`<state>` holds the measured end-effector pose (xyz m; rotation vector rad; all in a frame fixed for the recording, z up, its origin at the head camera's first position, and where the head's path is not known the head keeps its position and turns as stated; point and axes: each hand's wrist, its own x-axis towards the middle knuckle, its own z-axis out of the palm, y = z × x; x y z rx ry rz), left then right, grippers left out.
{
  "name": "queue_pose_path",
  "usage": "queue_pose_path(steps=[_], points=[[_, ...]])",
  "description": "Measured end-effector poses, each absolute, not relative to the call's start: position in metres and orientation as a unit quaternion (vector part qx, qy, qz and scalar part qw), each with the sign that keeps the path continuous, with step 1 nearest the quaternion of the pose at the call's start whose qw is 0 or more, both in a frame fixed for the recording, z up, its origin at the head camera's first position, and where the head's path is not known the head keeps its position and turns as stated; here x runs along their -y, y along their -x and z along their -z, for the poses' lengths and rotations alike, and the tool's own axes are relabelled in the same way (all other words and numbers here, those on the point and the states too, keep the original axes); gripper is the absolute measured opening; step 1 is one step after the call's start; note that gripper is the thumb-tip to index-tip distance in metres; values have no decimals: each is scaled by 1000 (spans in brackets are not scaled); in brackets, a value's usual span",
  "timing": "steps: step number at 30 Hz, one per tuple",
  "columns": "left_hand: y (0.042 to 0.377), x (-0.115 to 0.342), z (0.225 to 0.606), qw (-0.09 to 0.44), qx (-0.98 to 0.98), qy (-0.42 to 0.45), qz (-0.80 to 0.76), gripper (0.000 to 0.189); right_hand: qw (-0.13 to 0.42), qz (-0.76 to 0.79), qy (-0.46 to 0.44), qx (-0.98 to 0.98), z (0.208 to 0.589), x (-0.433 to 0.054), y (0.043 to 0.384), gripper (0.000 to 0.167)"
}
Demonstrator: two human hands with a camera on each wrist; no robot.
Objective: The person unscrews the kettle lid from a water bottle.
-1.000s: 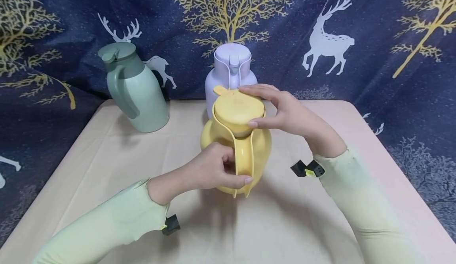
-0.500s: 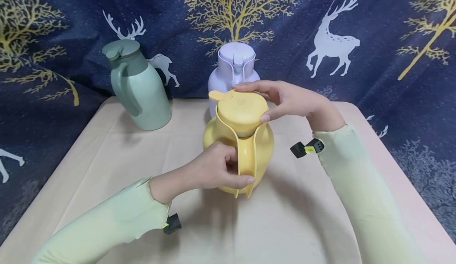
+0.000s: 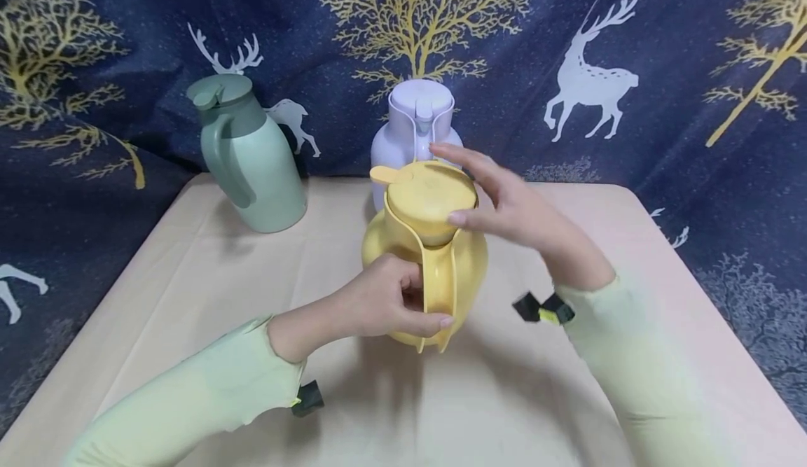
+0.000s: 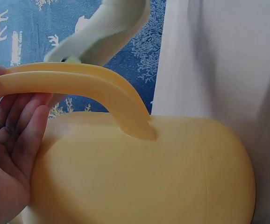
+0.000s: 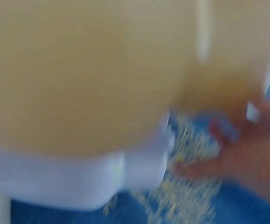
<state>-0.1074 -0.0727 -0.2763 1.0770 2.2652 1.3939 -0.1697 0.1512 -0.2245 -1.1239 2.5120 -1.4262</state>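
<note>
A yellow thermos jug (image 3: 469,271) stands at the middle of the table, its handle (image 3: 439,285) toward me. My left hand (image 3: 368,299) grips this handle, thumb across its lower part; the left wrist view shows its fingers curled through the loop beside the jug body (image 4: 125,172). The round yellow lid (image 3: 430,194) sits in the jug's mouth, with its tab (image 3: 382,175) pointing left. My right hand (image 3: 513,204) is spread loosely around the lid's right side. Its index finger is raised above the lid, and its thumb overlaps the near edge. The right wrist view is blurred.
Behind the yellow jug stands a lilac thermos jug (image 3: 384,148), partly hidden by it. A green thermos jug (image 3: 258,173) is at the back left of the cloth-covered table (image 3: 252,278). A dark blue patterned curtain (image 3: 492,103) hangs behind the table.
The lid's tab has swung leftward as the lid turned under my right hand. Since then the right hand's fingers have loosened and lifted off the top. My left hand keeps its grip.
</note>
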Motion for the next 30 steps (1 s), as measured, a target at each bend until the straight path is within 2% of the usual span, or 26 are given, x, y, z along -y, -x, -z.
queue_pose_path(steps=[2,4,8,15,22,30], points=[[106,74,276,133,-784,-369,-481,15,-41,431,320,-843,229,-142,155,82],[106,75,277,131,-785,-367,-481,15,-79,407,275,-867,231,-132,144,85],[106,75,277,130,-787,-366,-479,16,-109,391,228,-885,230,-121,135,88],[105,73,273,139,-791,-364,-471,16,-89,398,214,-888,228,-122,137,80],[106,73,275,141,-789,-366,-473,16,-88,401,275,-869,231,-130,148,69],[108,74,277,150,-786,-362,-479,15,-10,417,336,-845,230,-144,167,73]])
